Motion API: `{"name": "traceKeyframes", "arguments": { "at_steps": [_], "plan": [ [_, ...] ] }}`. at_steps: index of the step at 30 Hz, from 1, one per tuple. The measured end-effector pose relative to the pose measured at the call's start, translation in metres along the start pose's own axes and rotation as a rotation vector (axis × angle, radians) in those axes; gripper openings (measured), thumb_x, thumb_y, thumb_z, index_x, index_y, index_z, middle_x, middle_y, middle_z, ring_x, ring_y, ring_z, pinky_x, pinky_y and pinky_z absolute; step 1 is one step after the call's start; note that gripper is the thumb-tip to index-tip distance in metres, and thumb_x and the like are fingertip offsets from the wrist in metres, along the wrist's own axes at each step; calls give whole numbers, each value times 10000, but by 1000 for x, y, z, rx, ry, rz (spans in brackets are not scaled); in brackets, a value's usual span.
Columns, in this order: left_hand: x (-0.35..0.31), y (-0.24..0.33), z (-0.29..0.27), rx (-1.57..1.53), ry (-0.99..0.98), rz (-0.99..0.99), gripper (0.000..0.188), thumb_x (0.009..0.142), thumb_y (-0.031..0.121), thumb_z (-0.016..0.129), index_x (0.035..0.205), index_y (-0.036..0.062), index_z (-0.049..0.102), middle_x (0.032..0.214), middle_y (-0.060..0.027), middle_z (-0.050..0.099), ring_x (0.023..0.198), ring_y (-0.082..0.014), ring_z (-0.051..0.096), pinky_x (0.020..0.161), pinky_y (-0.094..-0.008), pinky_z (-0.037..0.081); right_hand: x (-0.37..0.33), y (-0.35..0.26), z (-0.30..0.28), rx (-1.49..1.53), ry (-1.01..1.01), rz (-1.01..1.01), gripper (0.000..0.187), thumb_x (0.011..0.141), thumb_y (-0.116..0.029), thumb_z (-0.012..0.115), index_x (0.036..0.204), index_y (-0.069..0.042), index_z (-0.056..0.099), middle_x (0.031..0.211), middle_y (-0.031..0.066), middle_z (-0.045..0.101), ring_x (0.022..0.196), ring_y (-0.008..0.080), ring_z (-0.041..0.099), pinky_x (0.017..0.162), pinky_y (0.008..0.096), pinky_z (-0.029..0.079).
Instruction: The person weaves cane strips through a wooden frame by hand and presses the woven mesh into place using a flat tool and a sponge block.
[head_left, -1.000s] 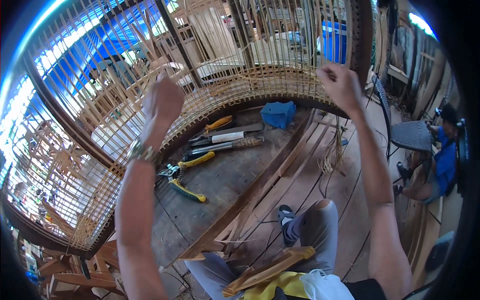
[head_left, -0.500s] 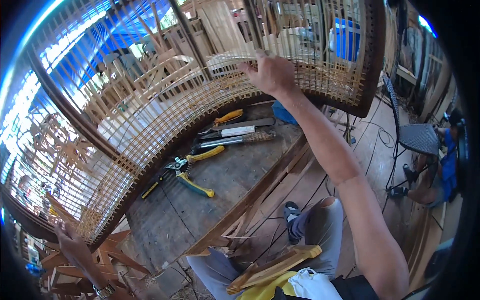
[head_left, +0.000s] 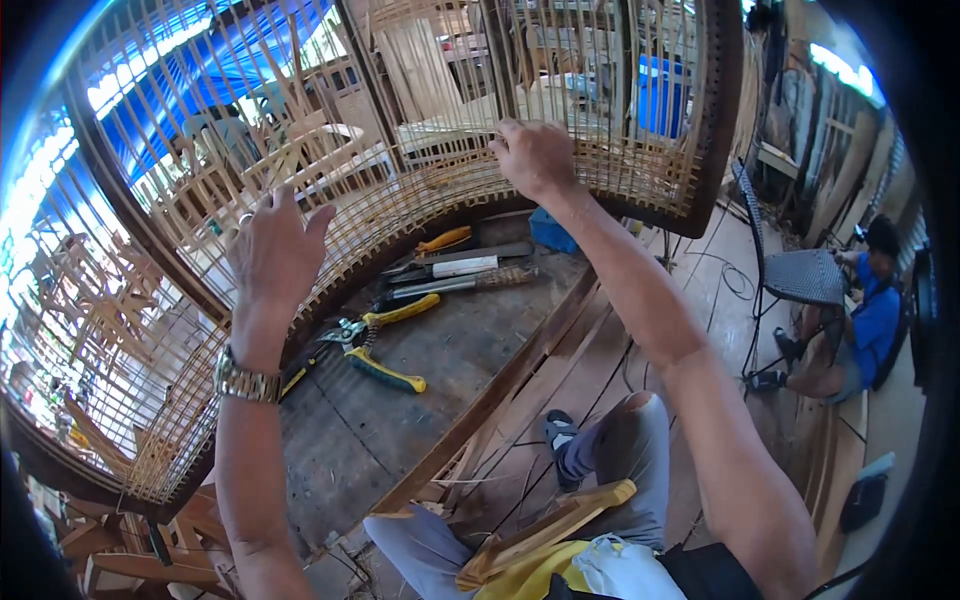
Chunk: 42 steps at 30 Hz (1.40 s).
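A curved, dark wooden frame strung with rattan strands leans across the far side of a worn wooden bench. Tight cane weaving runs along its lower edge, with loose upright strands above. My right hand is closed at the top of the weaving, its curled fingers pinching a thin cane strand; the fingertips are partly hidden. My left hand, wearing a watch, is open against the panel's left part, thumb apart from the fingers. Pruning shears with yellow handles lie on the bench below.
Beside the shears lie an orange-handled tool, a white-handled tool and a blue object. A piece of wood rests across my lap. At the right, a person in blue sits by a woven chair.
My left hand has moved from the frame's lower left corner up and right onto the weaving. My right hand stays at the weaving's upper edge. The seated person shows more fully.
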<state>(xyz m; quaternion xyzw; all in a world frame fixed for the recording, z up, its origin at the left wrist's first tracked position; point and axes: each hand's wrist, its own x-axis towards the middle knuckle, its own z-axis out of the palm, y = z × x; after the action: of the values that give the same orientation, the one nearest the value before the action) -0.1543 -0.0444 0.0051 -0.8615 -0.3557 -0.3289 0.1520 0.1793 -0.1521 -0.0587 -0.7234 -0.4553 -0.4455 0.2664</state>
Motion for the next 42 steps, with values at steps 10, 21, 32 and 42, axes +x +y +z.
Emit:
{"name": "traceKeyframes", "arguments": {
  "at_steps": [10, 21, 32, 42],
  "plan": [
    [21, 7, 57, -234, -33, -116, 314, 1063, 331, 592, 1059, 43, 718, 1006, -199, 758, 988, -428, 727, 869, -524, 560, -7, -9, 19, 28, 56, 41, 165, 971, -249, 682, 974, -87, 714, 661, 144, 707, 625, 353, 716, 706, 484, 562],
    [-21, -52, 54, -125, 81, 36, 246, 1076, 247, 561, 997, 54, 692, 895, -200, 731, 832, -415, 714, 732, -524, 550, -6, -11, 21, -59, 104, -52, 136, 942, -154, 628, 1023, -52, 669, 708, 143, 730, 657, 320, 740, 681, 465, 519],
    [-111, -120, -20, -140, 46, -195, 353, 1010, 299, 717, 1255, 48, 681, 856, -158, 725, 773, -290, 689, 740, -444, 523, -15, 9, -50, 215, -208, 128, 265, 1040, -281, 640, 1099, -24, 667, 780, 142, 739, 733, 327, 749, 721, 513, 610],
    [-12, -25, 78, -235, 138, 51, 377, 1021, 339, 683, 1188, 10, 605, 862, -228, 743, 834, -412, 743, 705, -511, 540, -79, -10, -29, 225, -727, -106, 266, 1009, -191, 660, 1171, 15, 707, 1199, 248, 705, 1164, 413, 668, 1026, 480, 522]
  ]
}}
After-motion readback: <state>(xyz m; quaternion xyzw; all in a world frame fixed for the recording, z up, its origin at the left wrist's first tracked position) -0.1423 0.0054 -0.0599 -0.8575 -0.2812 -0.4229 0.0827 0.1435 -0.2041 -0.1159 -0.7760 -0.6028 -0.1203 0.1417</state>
